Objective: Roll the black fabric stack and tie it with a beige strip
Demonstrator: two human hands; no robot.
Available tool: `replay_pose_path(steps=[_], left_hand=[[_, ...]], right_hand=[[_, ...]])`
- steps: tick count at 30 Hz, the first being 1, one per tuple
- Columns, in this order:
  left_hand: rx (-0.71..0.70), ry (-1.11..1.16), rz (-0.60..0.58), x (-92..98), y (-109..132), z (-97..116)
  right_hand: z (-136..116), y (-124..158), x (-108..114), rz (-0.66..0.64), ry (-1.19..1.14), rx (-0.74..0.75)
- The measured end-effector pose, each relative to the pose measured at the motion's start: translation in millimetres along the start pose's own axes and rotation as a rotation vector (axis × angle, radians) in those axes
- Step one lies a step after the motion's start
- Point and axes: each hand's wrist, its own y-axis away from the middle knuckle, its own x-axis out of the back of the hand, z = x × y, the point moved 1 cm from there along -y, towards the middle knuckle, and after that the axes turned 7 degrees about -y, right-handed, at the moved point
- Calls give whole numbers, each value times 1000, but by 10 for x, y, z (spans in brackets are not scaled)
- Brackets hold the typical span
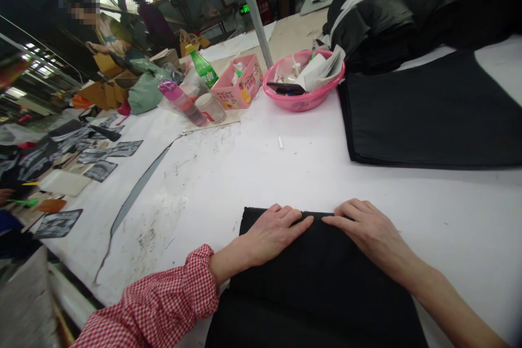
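Observation:
A black fabric piece (310,283) lies on the white table (261,174) right in front of me. My left hand (273,231) rests flat on its far edge, fingers stretched out and together, holding nothing. My right hand (369,228) lies flat beside it on the same edge, fingers extended, its fingertips almost meeting those of the left. My left arm wears a red checked sleeve (163,304); the right forearm is bare.
A larger black fabric sheet (432,114) lies at the right, with piled dark cloth (408,11) behind. A pink basin (304,79), pink box (240,84), green bottle (204,68) and cups stand at the back. Printed patches (101,163) cover the left; other people work far left.

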Motion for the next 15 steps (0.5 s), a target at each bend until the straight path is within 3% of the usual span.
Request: replay_pose_path(steps=[15], left_hand=[[-2,20,-24,3,-15,-12]], right_hand=[[40,19,-13,-10,49,32]])
